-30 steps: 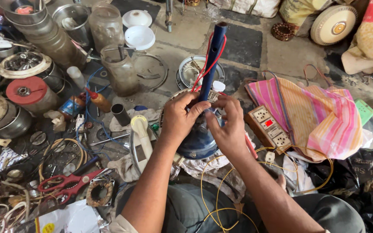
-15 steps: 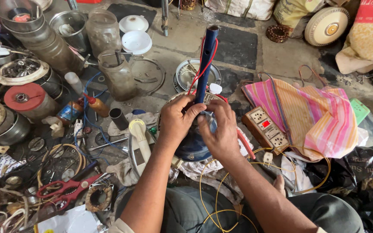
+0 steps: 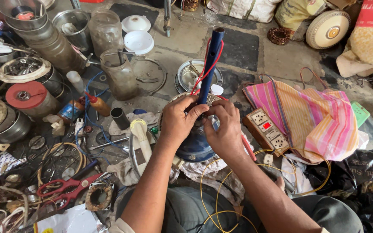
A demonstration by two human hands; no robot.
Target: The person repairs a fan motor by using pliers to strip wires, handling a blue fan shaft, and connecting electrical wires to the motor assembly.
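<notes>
Both hands work at the foot of a blue pole on a cluttered floor.

Nearest, yellow wire loops over the person's lap, its ends hidden under the forearms. To the near left lie red scissors among tangled cables that are hard to tell apart. The left hand and the right hand meet with fingers curled narrowly round the base of the blue pole; what the fingertips pinch there is covered by the hands themselves. Below them a blue dome base shows only in part. A red wire runs along the pole. Just right sits a beige socket board, touching a pink striped cloth. Far right, yellow printed sacks are cut off by the edge.
</notes>
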